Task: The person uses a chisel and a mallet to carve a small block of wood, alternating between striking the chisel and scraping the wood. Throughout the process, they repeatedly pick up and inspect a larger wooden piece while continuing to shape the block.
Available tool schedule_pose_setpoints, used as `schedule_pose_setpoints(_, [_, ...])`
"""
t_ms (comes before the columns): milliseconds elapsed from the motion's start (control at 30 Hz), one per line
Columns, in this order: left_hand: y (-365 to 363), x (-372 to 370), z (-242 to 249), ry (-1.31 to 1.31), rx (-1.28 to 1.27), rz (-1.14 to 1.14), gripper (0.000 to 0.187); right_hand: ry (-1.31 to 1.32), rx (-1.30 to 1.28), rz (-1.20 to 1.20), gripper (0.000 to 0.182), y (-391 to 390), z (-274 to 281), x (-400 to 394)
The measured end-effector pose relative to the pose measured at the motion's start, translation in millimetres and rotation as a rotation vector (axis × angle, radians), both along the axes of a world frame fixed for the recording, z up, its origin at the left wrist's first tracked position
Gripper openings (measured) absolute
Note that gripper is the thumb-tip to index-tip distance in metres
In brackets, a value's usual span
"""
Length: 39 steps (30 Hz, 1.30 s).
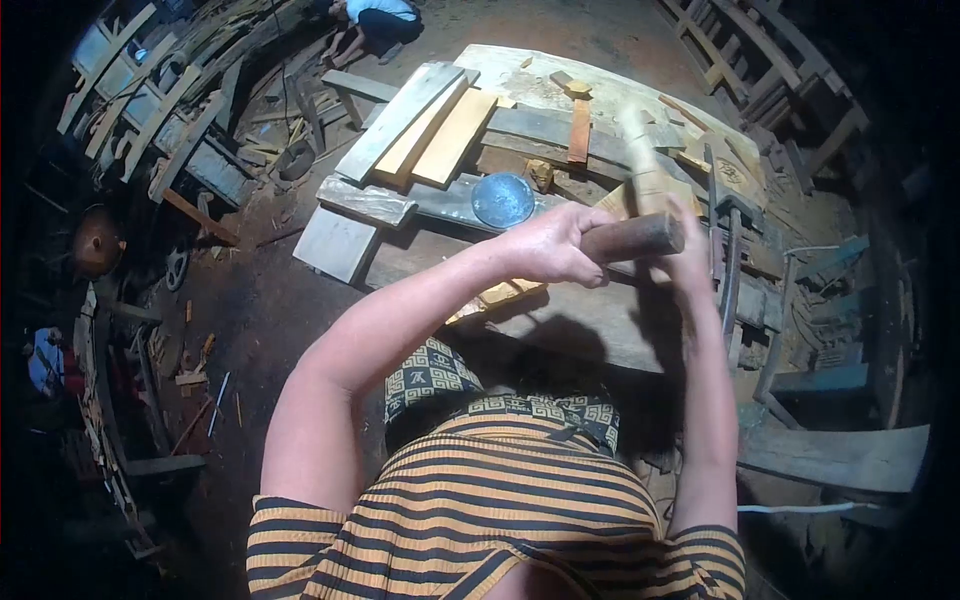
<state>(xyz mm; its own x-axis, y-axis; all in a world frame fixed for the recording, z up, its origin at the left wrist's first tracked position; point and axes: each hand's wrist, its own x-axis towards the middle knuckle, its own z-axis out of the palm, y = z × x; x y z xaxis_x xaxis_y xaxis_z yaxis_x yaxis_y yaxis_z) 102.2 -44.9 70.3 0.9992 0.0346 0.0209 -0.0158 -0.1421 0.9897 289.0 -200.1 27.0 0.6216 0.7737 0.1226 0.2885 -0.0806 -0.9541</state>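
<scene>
My left hand (555, 245) is closed around a thick, dark, round wooden piece (635, 238), like a handle or mallet end, its blunt end pointing right. Just beyond that end is my right hand (688, 260), smeared by motion, its fingers partly hidden behind the dark wood. A pale, elongated piece of wood (640, 155), also blurred, stands up close to the right hand; I cannot tell whether that hand grips it. Both hands are over the plank workbench (590, 320). A round bluish metal tin (502, 200) sits to the left of them.
Cut boards (455, 138) lie at the bench's far left, with an orange-brown strip (580, 130) farther right. A bar clamp (733, 260) runs along the right side. Wood scraps litter the floor at left. Another person (375, 20) crouches in the background.
</scene>
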Motion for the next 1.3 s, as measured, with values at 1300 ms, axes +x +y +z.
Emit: schedule_pose_setpoints(1300, [-14.2, -7.7, 3.4, -0.067, 0.284, 0.017, 0.04, -0.033, 0.128, -0.011, 0.097, -149.1, 55.1, -99.5])
